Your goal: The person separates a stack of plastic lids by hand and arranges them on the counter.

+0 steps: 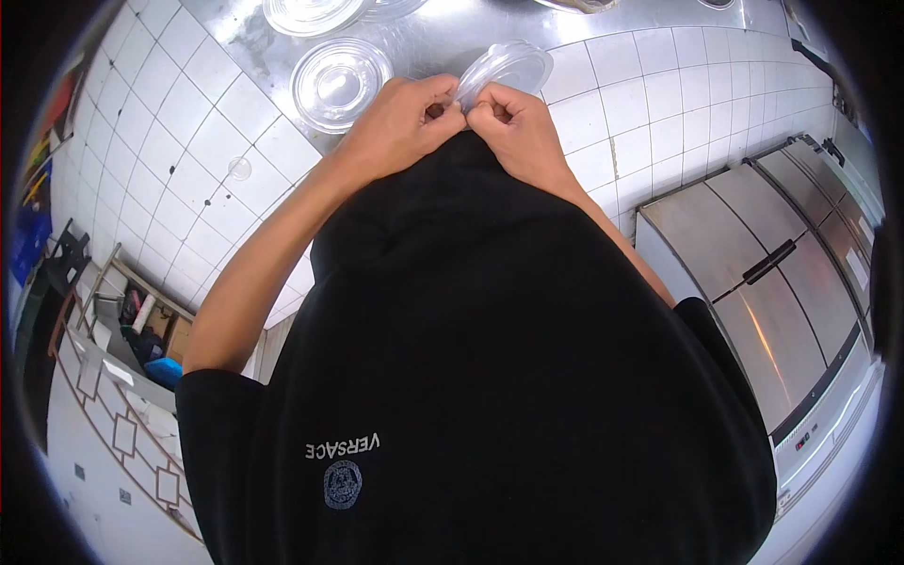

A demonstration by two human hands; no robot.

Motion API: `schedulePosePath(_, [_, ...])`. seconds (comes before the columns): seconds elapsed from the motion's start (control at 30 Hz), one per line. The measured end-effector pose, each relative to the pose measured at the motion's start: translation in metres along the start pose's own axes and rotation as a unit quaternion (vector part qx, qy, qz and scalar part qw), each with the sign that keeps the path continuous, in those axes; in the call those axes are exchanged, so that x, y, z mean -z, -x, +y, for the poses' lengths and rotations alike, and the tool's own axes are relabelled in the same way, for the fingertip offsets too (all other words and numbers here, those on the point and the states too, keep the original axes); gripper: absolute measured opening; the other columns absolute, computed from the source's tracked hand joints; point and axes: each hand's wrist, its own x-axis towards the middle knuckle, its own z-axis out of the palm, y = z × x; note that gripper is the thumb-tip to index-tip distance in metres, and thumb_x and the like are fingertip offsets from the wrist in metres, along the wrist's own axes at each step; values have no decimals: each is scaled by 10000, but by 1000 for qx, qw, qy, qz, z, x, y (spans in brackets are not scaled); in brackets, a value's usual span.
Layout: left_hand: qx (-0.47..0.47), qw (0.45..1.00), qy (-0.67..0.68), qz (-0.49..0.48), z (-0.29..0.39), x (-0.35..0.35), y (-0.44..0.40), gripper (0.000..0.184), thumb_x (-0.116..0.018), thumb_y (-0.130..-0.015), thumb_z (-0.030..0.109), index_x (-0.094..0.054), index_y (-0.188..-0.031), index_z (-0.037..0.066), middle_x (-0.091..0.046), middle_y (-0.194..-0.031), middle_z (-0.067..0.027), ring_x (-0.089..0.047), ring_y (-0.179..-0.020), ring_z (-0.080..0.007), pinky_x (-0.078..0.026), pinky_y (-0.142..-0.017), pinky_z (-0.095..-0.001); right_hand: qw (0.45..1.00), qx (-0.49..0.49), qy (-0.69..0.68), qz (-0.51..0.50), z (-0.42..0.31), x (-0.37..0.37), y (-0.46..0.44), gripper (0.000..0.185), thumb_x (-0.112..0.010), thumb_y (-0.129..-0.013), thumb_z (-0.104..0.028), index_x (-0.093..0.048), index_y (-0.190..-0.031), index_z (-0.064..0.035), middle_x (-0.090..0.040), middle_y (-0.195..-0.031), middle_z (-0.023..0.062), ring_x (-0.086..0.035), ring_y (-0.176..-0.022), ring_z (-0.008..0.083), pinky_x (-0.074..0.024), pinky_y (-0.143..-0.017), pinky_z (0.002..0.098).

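Observation:
A round clear plastic lid (511, 68) is tilted up at the near edge of the steel worktop. My left hand (407, 122) is closed in a pinch at the lid's near left edge. Close beside it, my right hand (516, 130) pinches the same lid from the right, thumb and fingers together. The fingertips of both hands nearly meet, and what lies exactly between them is partly hidden. Just left of my left hand, a round clear plastic container (330, 87) sits on the worktop.
More clear round plastic pieces (313, 11) are on the steel worktop (452, 36) at the top. White tiled floor (603, 104) surrounds it, with a small round clear piece (240, 169) at left. A steel refrigerator (753, 268) stands at right, a shelf with items (151, 330) at left.

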Motion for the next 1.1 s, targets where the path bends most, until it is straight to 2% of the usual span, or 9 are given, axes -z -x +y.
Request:
schedulePosePath(0.03, [-14,1000,17,21,0,-2,1,211,-645,-882,139,-527,-852,-33,-529,-641,-202,-463,-531,-310,-430,-550,-399,1000,-1,7,1,-1,0,0,212,-680,-874,-227,-665,-888,-16,-605,-710,115,-543,-667,196,-473,-679,343])
schedulePosePath(0.23, [18,1000,13,20,-1,-3,8,197,-640,-875,124,-518,-839,-26,-525,-640,-202,-466,-522,-299,-424,-540,-396,1000,0,21,-11,3,-3,1,216,-672,-868,-223,-636,-847,-11,-606,-695,117,-542,-644,192,-470,-659,341])
schedulePosePath(0.43, [34,999,15,20,7,3,14,206,-639,-871,103,-491,-817,-30,-487,-629,-187,-399,-528,-286,-406,-530,-382,1000,12,16,-21,1,-6,2,203,-665,-866,-215,-647,-848,-13,-606,-685,121,-534,-633,195,-470,-650,345])
schedulePosePath(0.53, [61,998,-9,-19,2,7,16,145,-629,-937,110,-592,-966,-27,-615,-706,-166,-509,-622,-145,-464,-614,-328,999,20,18,-31,2,-7,3,200,-660,-870,-213,-653,-856,-13,-607,-688,117,-532,-634,195,-470,-653,339])
schedulePosePath(0.73, [78,996,30,-30,-1,11,18,156,-635,-953,123,-588,-956,-25,-621,-717,-152,-505,-654,-141,-465,-640,-322,996,21,-6,-81,4,-3,-4,208,-634,-891,-217,-641,-856,-12,-583,-685,75,-517,-658,139,-450,-655,311])
schedulePosePath(0.97, [107,993,34,-46,5,14,17,174,-641,-974,146,-619,-982,-27,-690,-793,-126,-573,-729,-113,-498,-706,-305,991,23,-57,-117,2,3,-6,205,-587,-928,-201,-621,-849,-14,-544,-703,16,-495,-698,95,-432,-668,292])
schedulePosePath(1.07, [102,993,48,-31,5,10,17,189,-646,-980,160,-643,-1014,-26,-718,-835,-112,-623,-773,-112,-515,-736,-306,988,31,-86,-126,4,3,-4,160,-520,-971,-79,-501,-812,-67,-439,-780,-74,-371,-732,27,-346,-664,221])
schedulePosePath(1.1, [108,992,52,-29,6,10,17,196,-648,-982,167,-648,-1022,-25,-724,-846,-110,-637,-784,-117,-519,-742,-306,988,27,-85,-123,3,4,-4,148,-529,-972,-77,-520,-824,-64,-459,-789,-73,-389,-739,28,-355,-669,222])
